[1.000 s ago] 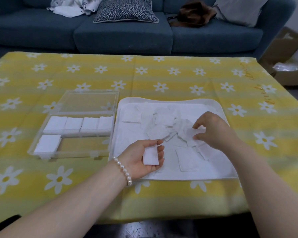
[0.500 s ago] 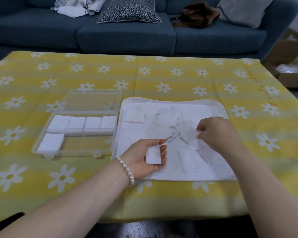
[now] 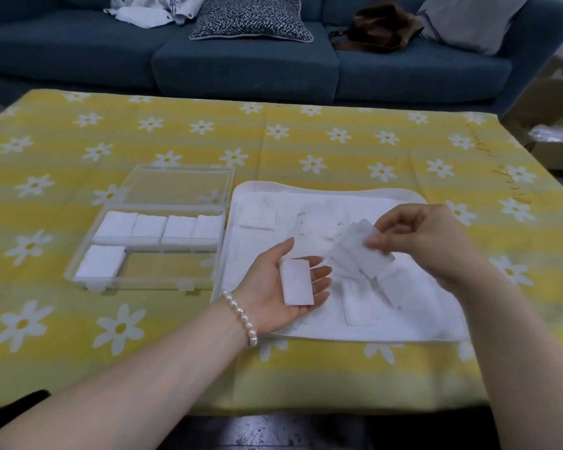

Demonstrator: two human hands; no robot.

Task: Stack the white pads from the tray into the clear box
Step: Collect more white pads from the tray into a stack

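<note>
The white tray lies at the table's middle right with several loose white pads scattered in it. My left hand is palm up over the tray's near left corner, fingers straight, and a small stack of pads lies on its palm. My right hand is raised above the tray and pinches one pad by its edge. The clear box stands left of the tray, lid folded back. It holds a row of pad stacks at the back and one stack at the front left.
A yellow tablecloth with white daisies covers the table. Behind it stands a blue sofa with cushions, clothes and a brown bag. A cardboard box sits on the floor at the far right.
My right hand has lifted a pad off the tray's pile and carried it up. My left hand has opened out flat under its stack.
</note>
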